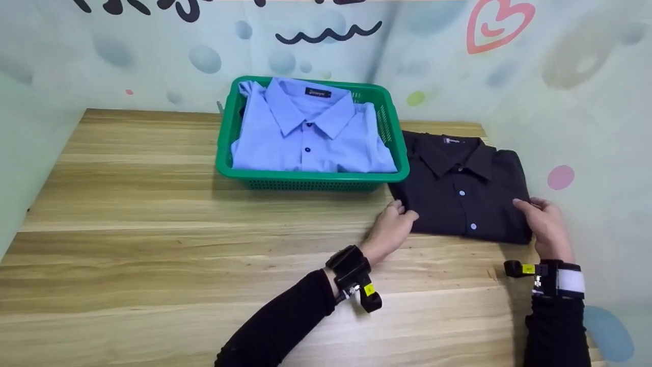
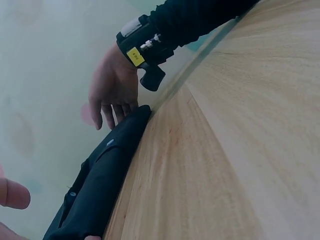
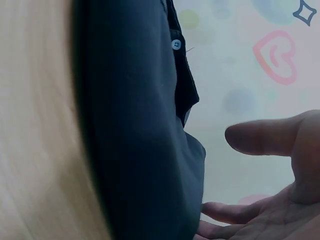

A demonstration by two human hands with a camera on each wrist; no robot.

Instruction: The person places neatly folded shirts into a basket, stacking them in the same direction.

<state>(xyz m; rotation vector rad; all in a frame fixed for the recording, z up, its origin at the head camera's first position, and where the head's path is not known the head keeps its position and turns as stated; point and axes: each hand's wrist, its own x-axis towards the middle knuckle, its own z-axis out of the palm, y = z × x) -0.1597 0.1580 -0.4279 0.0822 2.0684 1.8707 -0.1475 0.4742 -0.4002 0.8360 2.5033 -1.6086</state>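
A folded black shirt (image 1: 443,204) with pale buttons lies on the table, collar toward the wall. My left hand (image 1: 391,228) is at its near left corner; in the left wrist view the thumb (image 2: 15,194) stands apart from the cloth, while a fingertip shows at the shirt's lower edge. At the right side is my right hand (image 1: 547,224), its fingers against the shirt's edge. Thumb and fingers of the right hand are spread apart in the right wrist view, with the thumb (image 3: 260,136) off the cloth (image 3: 135,125).
Left of the black shirt stands a green plastic basket (image 1: 316,177) holding a folded light blue shirt (image 1: 326,148). The wooden table (image 1: 153,244) meets a decorated wall (image 1: 428,66) at the back and another wall (image 1: 601,204) close to the right hand.
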